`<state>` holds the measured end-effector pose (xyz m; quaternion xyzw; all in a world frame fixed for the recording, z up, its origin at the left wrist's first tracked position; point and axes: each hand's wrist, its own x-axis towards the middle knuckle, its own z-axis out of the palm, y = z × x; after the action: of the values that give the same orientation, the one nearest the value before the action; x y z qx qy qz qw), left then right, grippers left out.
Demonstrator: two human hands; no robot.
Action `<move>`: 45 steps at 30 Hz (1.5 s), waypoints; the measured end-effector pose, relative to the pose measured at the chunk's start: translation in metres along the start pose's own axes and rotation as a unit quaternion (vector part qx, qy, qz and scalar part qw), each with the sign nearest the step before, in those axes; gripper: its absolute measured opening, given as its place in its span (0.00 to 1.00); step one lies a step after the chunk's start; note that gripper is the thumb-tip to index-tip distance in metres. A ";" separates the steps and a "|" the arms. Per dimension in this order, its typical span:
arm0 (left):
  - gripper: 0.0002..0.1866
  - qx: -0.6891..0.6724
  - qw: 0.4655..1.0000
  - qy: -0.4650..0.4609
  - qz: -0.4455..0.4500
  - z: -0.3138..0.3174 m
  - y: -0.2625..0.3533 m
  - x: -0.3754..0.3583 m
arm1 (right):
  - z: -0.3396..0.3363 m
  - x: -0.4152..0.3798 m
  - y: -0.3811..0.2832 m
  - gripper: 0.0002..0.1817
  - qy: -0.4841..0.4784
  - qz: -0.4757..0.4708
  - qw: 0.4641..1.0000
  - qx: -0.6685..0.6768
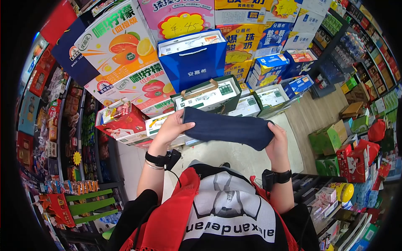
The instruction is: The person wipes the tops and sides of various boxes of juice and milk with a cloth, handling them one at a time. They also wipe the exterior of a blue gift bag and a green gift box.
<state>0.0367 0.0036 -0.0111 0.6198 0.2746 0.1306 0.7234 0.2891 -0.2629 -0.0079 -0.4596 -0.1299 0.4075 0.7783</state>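
Note:
A long, dark navy piece of cloth [228,127], folded or tube-like, is stretched level between my two hands in front of my chest. My left hand [171,129] pinches its left end, the thumb on top. At the other end, my right hand [277,140] grips the cloth's edge between thumb and fingers. Black straps with small devices are on both wrists. Just beyond the cloth stand a green gift box with a brown handle [209,95] and a blue gift bag [192,62].
Stacked drink cartons [125,46] rise ahead, with a yellow price sign [181,26]. A red gift box [121,119] stands front left. Stocked shelves [77,125] line the left side. Green boxes [325,140] and a yellow tub [341,191] are at right.

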 end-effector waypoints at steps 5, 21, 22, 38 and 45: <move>0.40 -0.097 0.993 0.049 -0.044 0.004 -0.013 0.007 | -0.002 0.003 0.006 0.15 0.014 0.034 0.999 0.019; 0.55 0.071 0.991 -0.110 0.012 -0.005 0.030 -0.011 | -0.032 -0.001 -0.002 0.31 -0.108 0.227 0.944 -0.215; 0.55 0.071 0.991 -0.111 0.012 -0.003 0.037 -0.013 | -0.031 -0.001 0.000 0.30 -0.059 0.172 0.966 -0.183; 0.26 0.406 0.885 0.058 0.220 0.008 0.037 -0.010 | -0.020 -0.003 0.003 0.14 0.013 -0.054 0.977 -0.204; 0.14 0.429 0.878 0.088 0.194 -0.002 0.031 -0.009 | -0.012 -0.001 -0.003 0.14 0.040 -0.171 0.811 -0.558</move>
<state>0.0336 0.0066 0.0211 0.8963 0.2400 0.1917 0.3197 0.2971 -0.2716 -0.0123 -0.8010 -0.3804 0.1065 0.4499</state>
